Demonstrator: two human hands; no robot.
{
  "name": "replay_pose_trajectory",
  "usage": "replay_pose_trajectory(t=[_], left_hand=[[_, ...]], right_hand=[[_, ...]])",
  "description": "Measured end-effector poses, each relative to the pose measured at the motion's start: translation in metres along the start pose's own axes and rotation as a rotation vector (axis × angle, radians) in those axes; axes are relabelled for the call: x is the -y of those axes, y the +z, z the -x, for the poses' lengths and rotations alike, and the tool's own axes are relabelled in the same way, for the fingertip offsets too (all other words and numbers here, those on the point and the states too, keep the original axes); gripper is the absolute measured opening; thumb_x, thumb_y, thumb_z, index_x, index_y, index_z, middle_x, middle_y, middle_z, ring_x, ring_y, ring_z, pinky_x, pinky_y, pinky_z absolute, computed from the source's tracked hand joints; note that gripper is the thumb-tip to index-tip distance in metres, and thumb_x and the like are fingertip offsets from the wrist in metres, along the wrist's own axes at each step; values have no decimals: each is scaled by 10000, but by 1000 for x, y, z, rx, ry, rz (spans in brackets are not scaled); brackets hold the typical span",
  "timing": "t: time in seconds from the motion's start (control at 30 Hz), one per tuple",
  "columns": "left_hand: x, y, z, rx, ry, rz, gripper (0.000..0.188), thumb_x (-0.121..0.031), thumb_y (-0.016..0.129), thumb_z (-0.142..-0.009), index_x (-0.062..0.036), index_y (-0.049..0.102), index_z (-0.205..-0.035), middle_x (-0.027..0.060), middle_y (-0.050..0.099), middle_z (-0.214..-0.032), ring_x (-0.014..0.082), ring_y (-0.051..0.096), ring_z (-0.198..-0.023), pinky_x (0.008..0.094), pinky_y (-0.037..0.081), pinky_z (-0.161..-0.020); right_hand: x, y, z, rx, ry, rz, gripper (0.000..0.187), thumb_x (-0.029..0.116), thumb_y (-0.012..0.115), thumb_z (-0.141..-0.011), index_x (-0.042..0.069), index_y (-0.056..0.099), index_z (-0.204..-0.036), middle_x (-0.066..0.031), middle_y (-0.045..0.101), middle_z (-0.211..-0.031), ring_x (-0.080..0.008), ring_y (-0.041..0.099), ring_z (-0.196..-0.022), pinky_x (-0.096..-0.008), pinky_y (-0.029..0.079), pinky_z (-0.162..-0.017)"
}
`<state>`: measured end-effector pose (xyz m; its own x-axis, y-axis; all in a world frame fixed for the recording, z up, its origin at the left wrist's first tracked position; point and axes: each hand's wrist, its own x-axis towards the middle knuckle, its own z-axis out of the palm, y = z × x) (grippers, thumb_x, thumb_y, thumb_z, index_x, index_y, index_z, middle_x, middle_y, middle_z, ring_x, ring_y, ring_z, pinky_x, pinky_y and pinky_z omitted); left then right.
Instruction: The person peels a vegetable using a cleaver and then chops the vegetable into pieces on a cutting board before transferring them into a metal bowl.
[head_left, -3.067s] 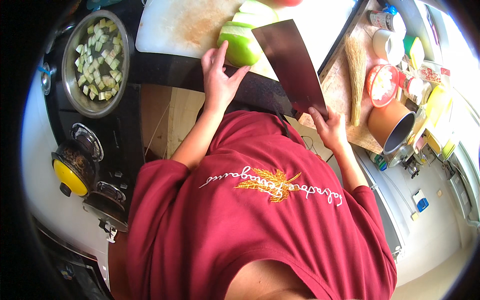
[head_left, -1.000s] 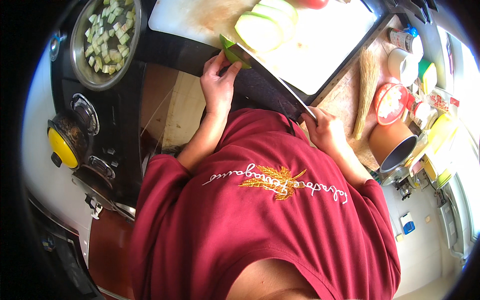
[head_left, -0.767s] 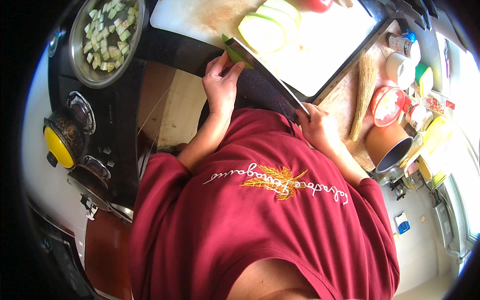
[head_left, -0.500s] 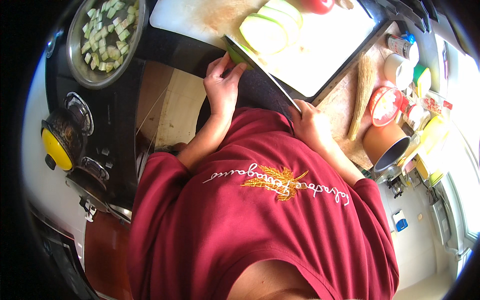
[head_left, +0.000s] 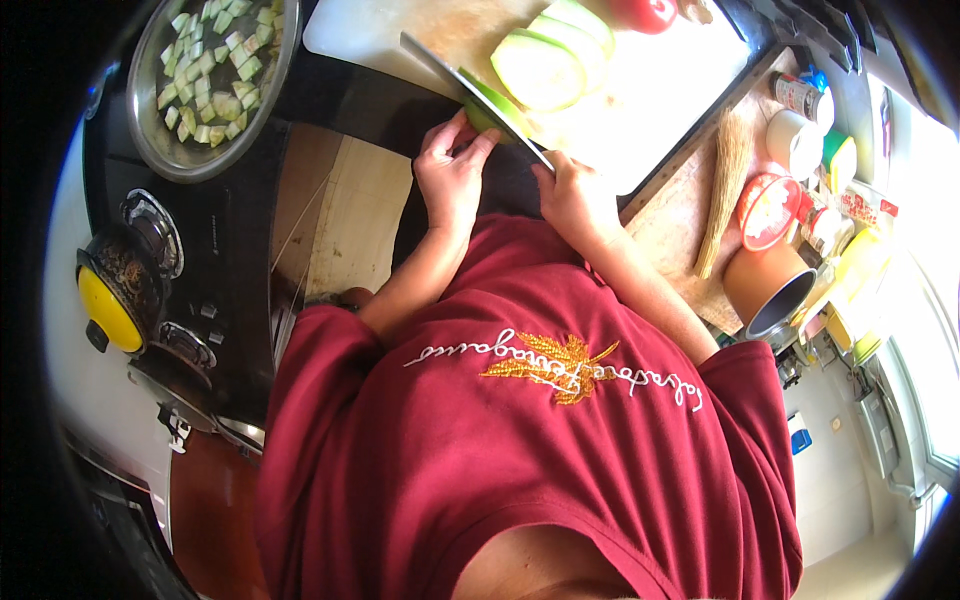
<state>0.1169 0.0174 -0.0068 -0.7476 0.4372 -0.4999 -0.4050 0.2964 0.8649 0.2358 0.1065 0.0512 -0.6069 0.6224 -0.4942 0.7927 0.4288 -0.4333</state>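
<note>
My left hand [head_left: 447, 180] pinches a green-skinned vegetable piece [head_left: 483, 118] at the near edge of the white cutting board [head_left: 665, 100]. In my right hand [head_left: 583, 200] is the handle of a long knife [head_left: 432, 62]. Its blade slants up and to the left across the green piece, with the tip over the board. Just beyond the blade lie several thick, pale green slices [head_left: 540, 72], overlapping each other. Most of the piece in my left hand is hidden behind the blade and fingers.
A red tomato [head_left: 646, 12] rests at the board's far side. On the left, a steel bowl [head_left: 146, 145] holds diced pale green cubes, near a dark pot with a yellow lid [head_left: 108, 307]. To the right are a straw whisk broom [head_left: 726, 190], a red basket [head_left: 768, 212] and a brown pot [head_left: 762, 285].
My right hand has moved up and to the left, pushing the knife forward so its tip reaches farther past the green piece. My left hand keeps its hold, almost unmoved.
</note>
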Motion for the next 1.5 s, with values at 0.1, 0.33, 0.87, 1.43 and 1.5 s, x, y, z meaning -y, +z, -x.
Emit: replay_pose_trajectory(t=[0.1, 0.33, 0.87, 1.43, 1.5], left_hand=[[5, 1, -7, 13, -19, 57, 389, -65, 785, -752, 59, 636, -1089, 115, 639, -1000, 158, 624, -900, 290, 529, -794], [5, 5, -11, 56, -45, 81, 562, -74, 803, -730, 51, 519, -1199, 144, 600, -1058, 197, 607, -955, 306, 524, -825], [-13, 34, -24, 73, -54, -100, 708, -216, 849, -688, 57, 459, -1212, 127, 520, -1067, 176, 538, -886, 301, 482, -767], [-32, 50, -40, 227, -147, 8, 623, -151, 839, -711, 52, 450, -1154, 122, 591, -1038, 162, 600, -904, 273, 491, -730], [-14, 56, -45, 166, 8, 66, 643, -108, 856, -680, 60, 434, -1136, 139, 581, -1048, 169, 596, -918, 280, 491, -783]], right_hand=[[-5, 7, -8, -58, -10, -64, 203, 226, 625, -872, 31, 642, -923, -219, 640, -737, -401, 640, -706, -444, 507, -657], [-12, -11, -10, -150, -71, -129, 198, 190, 638, -864, 20, 658, -964, -218, 637, -763, -387, 648, -727, -414, 508, -656], [-68, -60, 40, -183, 219, -412, 278, 269, 645, -889, 22, 654, -1017, -158, 659, -737, -262, 649, -642, -350, 497, -615], [-104, -41, 85, -243, 225, -515, 241, 225, 652, -884, 1, 671, -971, -180, 677, -784, -290, 674, -704, -359, 506, -654], [-105, -41, 86, -253, 192, -501, 235, 218, 649, -883, 1, 671, -971, -182, 676, -787, -296, 675, -707, -360, 505, -650]])
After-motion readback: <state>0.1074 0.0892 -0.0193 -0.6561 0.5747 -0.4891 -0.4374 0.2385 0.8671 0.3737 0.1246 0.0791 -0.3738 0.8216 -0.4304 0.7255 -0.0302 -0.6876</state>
